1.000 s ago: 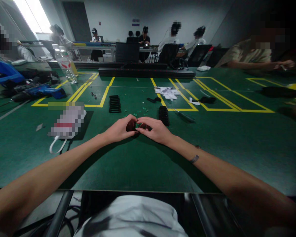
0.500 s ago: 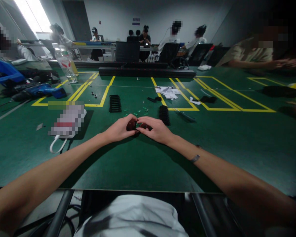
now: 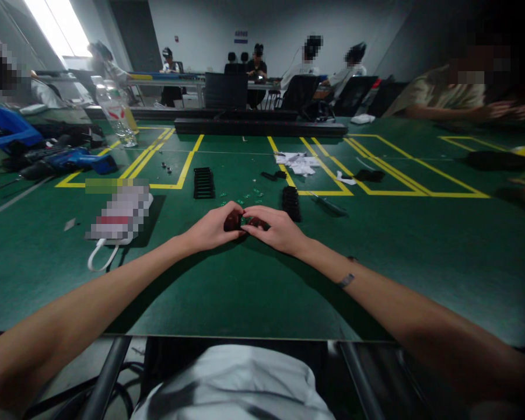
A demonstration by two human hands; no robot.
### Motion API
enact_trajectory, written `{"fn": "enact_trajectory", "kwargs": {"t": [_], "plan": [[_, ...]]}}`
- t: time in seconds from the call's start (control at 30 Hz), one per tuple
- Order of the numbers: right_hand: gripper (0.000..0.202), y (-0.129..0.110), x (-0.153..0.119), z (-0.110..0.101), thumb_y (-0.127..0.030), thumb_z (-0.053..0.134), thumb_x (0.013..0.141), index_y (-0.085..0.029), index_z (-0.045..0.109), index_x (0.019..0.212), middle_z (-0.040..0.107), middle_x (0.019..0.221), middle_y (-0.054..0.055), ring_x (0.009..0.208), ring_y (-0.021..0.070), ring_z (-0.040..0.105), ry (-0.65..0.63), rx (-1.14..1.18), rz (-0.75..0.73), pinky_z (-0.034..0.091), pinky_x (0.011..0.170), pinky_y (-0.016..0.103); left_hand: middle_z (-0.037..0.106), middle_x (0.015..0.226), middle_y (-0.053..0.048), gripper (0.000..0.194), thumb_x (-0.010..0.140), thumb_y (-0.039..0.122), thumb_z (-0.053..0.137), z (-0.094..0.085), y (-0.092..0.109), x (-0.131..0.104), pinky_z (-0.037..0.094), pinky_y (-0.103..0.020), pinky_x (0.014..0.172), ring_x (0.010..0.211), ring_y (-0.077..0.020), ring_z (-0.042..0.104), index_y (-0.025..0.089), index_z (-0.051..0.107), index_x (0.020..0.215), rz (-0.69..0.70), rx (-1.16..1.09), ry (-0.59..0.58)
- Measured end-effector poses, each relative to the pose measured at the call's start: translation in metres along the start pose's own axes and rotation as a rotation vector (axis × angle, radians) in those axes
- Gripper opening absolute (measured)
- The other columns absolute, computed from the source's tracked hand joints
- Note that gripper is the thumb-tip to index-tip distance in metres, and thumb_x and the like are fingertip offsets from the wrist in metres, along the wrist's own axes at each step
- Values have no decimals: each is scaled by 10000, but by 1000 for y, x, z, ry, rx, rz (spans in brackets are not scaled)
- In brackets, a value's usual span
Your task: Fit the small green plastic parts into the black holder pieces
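Note:
My left hand (image 3: 214,226) and my right hand (image 3: 277,228) meet fingertip to fingertip low over the green table (image 3: 245,291). Both are closed on something small between them, with a bit of green and dark showing; the fingers hide most of it. Several small green pieces (image 3: 257,192) lie scattered just beyond my fingers. A black ribbed rack (image 3: 203,183) rests beyond my left hand, and a second black ribbed stack (image 3: 291,203) is close beyond my right hand.
A white power bank with cable (image 3: 125,216) lies left. Farther left are a blue power tool (image 3: 85,160), a blue bin (image 3: 11,131) and a bottle (image 3: 116,114). White scraps (image 3: 297,163) and a thin dark tool (image 3: 329,205) lie right. People sit around the tables.

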State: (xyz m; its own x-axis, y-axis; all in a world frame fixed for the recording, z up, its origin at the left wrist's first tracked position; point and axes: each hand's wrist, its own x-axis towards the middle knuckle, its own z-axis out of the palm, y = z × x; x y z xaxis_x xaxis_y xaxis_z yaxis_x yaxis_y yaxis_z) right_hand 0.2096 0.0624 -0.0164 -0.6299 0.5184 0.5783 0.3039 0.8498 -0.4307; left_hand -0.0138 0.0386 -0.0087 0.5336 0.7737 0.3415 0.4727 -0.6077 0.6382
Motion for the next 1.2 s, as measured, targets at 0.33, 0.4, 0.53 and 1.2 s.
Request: {"fn": "enact_trajectory", "kwargs": {"t": [0.33, 0.4, 0.53, 1.2], "plan": [[243, -1, 0, 0, -291, 645, 911, -187, 665, 1129, 674, 1186, 98, 938, 206, 681, -2, 17, 6, 572, 817, 332, 607, 887, -14, 375, 823, 251, 688, 0, 0, 0, 433, -264, 655, 737, -149, 565, 179, 505, 1141, 14, 2, 5], [241, -1, 0, -1, -290, 642, 913, -185, 664, 1129, 673, 1188, 100, 944, 208, 679, -4, 18, 4, 571, 819, 333, 608, 892, -16, 377, 824, 255, 689, 0, -1, 0, 433, -265, 655, 740, -150, 566, 180, 504, 1143, 14, 2, 5], [241, -1, 0, 0, -289, 649, 909, -181, 664, 1123, 675, 1177, 99, 924, 205, 681, 2, 20, 8, 571, 801, 330, 612, 910, -23, 379, 830, 257, 685, -1, 0, 0, 438, -272, 667, 757, -157, 572, 180, 501, 1151, 17, -3, 1], [251, -1, 0, -1, -296, 643, 913, -189, 657, 1140, 678, 1186, 96, 964, 214, 681, -5, 7, 1, 567, 858, 350, 615, 923, -23, 381, 822, 256, 690, 0, 0, 0, 449, -271, 671, 764, -157, 580, 186, 504, 1147, 19, -4, 6]]}}
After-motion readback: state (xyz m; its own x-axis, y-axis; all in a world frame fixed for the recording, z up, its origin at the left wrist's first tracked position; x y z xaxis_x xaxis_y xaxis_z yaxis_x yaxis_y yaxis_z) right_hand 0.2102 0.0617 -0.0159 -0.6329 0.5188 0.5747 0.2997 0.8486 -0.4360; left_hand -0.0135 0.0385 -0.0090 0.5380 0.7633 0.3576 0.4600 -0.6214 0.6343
